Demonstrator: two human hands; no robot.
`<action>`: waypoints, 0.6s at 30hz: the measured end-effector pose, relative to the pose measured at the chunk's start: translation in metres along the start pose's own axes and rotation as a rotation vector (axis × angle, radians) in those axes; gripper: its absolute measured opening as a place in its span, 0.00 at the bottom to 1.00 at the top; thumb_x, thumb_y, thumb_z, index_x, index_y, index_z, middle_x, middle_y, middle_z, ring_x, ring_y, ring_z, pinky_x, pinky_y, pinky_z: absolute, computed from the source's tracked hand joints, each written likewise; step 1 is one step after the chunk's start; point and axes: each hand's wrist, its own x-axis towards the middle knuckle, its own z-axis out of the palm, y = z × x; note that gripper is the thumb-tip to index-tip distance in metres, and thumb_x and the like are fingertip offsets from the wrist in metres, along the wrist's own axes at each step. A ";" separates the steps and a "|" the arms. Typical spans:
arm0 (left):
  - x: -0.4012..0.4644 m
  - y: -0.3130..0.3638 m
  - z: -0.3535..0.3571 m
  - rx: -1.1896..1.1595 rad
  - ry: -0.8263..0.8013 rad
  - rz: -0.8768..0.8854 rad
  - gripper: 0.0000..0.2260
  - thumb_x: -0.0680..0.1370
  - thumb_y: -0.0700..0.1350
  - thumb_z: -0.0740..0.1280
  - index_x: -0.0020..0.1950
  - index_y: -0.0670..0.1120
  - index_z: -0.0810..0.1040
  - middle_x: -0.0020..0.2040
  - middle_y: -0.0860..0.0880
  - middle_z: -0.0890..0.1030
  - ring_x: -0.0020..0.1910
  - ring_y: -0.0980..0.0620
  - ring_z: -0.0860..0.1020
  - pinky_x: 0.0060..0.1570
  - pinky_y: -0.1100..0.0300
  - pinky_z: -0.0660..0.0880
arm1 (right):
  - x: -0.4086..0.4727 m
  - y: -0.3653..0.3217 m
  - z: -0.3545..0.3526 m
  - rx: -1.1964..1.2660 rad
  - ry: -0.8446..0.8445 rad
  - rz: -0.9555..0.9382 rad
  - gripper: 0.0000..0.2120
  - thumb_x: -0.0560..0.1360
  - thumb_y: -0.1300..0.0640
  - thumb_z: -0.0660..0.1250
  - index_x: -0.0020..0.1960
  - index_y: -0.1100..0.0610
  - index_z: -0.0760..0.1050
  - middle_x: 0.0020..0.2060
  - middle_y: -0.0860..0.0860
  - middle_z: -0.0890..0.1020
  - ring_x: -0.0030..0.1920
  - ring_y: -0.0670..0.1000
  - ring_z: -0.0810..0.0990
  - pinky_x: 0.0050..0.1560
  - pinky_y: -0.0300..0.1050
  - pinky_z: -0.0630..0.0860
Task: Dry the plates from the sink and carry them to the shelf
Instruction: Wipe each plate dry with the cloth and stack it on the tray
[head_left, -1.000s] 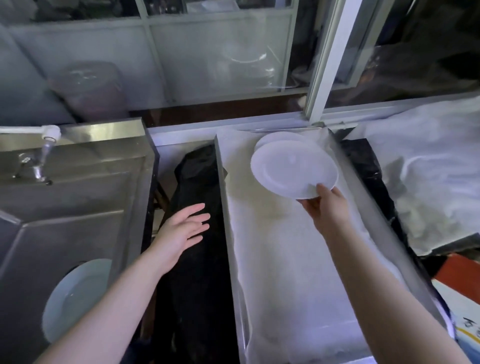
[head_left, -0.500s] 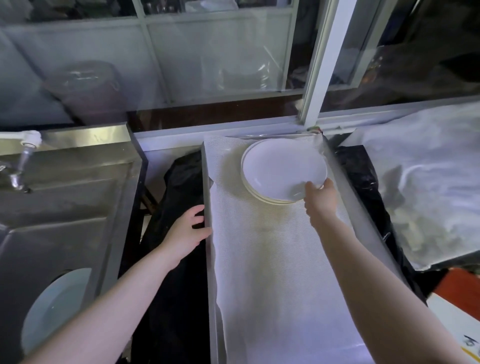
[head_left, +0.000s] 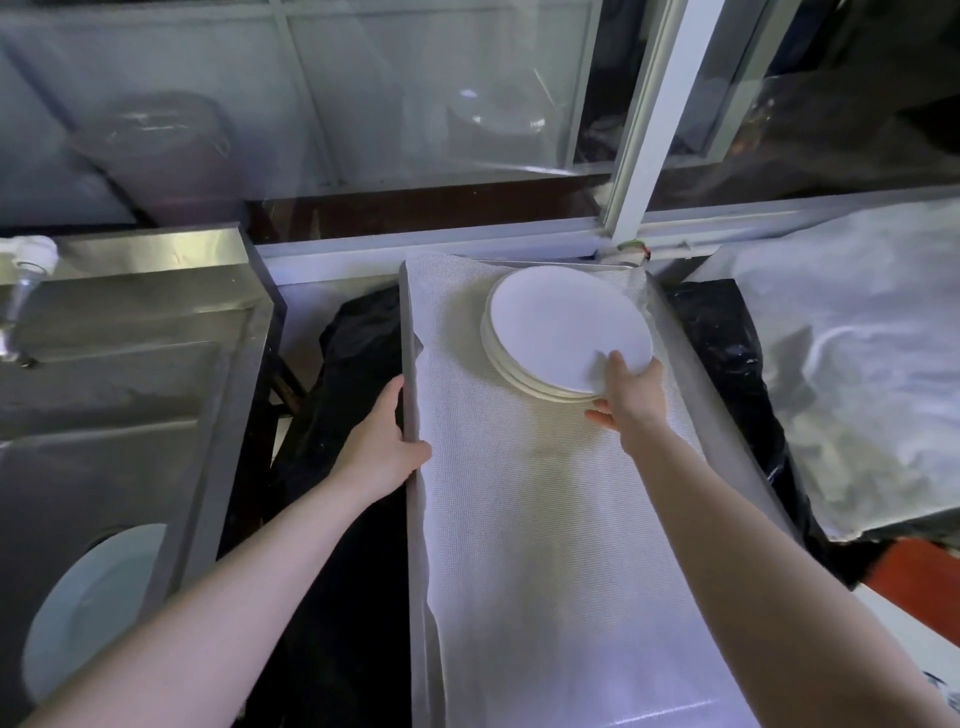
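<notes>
A stack of white plates (head_left: 561, 327) lies at the far end of the metal shelf (head_left: 413, 561), which is lined with white mesh cloth. My right hand (head_left: 626, 397) grips the near edge of the top plate, thumb on its face and fingers under the rim. My left hand (head_left: 387, 441) holds the shelf's left rim. Another white plate (head_left: 88, 608) lies in the steel sink (head_left: 130, 405) at the lower left.
A tap (head_left: 21, 291) stands at the sink's far left. Black plastic (head_left: 343, 545) fills the gap between sink and shelf. Crumpled white sheeting (head_left: 852, 364) covers the surface to the right. Windows and a white frame post (head_left: 660, 119) close off the back.
My right hand lowered the white plate onto the stack at the shelf's far end. My left hand moved right from open in the air and took hold of the shelf's left rim.
</notes>
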 end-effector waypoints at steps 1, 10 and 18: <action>0.001 0.000 0.001 -0.006 0.003 0.009 0.41 0.74 0.42 0.70 0.77 0.60 0.48 0.52 0.51 0.80 0.44 0.54 0.80 0.43 0.58 0.78 | 0.001 -0.001 0.001 0.022 -0.010 0.007 0.25 0.76 0.46 0.62 0.68 0.54 0.60 0.60 0.54 0.73 0.53 0.59 0.79 0.27 0.43 0.78; -0.004 -0.018 0.009 0.007 -0.017 -0.003 0.42 0.76 0.42 0.68 0.78 0.60 0.42 0.56 0.54 0.75 0.46 0.58 0.77 0.44 0.60 0.75 | -0.005 0.004 0.012 0.103 0.024 -0.035 0.27 0.75 0.51 0.66 0.70 0.51 0.60 0.52 0.47 0.73 0.49 0.52 0.77 0.30 0.43 0.80; -0.010 -0.045 0.008 0.012 0.000 -0.057 0.40 0.77 0.43 0.68 0.78 0.59 0.44 0.46 0.55 0.78 0.42 0.58 0.79 0.33 0.70 0.69 | -0.018 0.010 0.024 -0.034 0.033 -0.145 0.29 0.75 0.48 0.65 0.72 0.50 0.57 0.56 0.47 0.72 0.58 0.57 0.75 0.54 0.59 0.79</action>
